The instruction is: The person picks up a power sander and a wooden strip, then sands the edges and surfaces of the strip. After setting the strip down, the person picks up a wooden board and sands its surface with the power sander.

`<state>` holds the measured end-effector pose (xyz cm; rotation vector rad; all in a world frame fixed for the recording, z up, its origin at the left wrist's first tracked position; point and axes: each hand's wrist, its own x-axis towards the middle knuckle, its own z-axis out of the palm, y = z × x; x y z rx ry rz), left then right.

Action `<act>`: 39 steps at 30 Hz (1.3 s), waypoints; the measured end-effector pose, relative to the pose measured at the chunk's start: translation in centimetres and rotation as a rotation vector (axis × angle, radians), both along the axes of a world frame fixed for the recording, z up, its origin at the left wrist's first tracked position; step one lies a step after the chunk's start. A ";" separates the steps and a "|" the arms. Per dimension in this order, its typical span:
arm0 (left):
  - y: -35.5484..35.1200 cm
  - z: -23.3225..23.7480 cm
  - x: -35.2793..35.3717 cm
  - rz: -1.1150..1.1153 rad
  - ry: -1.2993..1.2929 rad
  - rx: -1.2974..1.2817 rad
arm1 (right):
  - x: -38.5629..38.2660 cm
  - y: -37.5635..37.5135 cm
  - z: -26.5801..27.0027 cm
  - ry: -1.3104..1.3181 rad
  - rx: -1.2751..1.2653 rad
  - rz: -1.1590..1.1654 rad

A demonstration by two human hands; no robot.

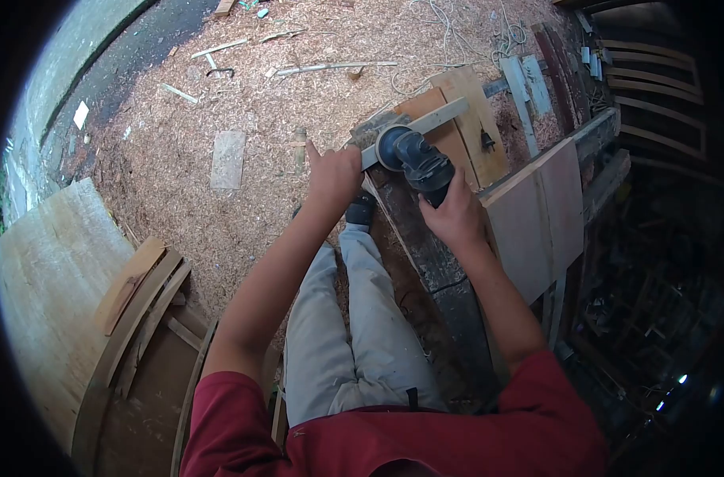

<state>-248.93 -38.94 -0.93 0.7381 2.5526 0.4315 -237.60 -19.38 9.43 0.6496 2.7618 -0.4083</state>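
Note:
My right hand is wrapped round the rear grip of a dark power sander. Its round pad lies over a narrow, pale wooden strip. At the strip's near-left end, my left hand is closed on the wood, with one finger pointing away. The strip rests across the corner of a worn, dark workbench, running up and to the right over a brown board and a light plywood board. A small dark metal piece sits on the plywood.
Wood shavings cover the ground, with loose sticks and a pale rope or cord. Curved wooden pieces and a large panel are at left. Right of the bench stands another board; slatted wooden frames lie beyond.

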 end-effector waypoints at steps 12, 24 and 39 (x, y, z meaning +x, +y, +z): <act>-2.3 0.2 -0.9 -0.081 -0.092 -0.005 | -1.0 0.0 0.0 -0.033 -0.004 -0.047; -5.8 0.4 -0.7 -0.112 -0.067 -0.069 | 0.2 3.4 -1.0 0.066 0.021 -0.101; -9.0 1.4 -0.1 -0.126 -0.083 -0.107 | 0.3 6.1 -0.9 0.065 0.067 -0.184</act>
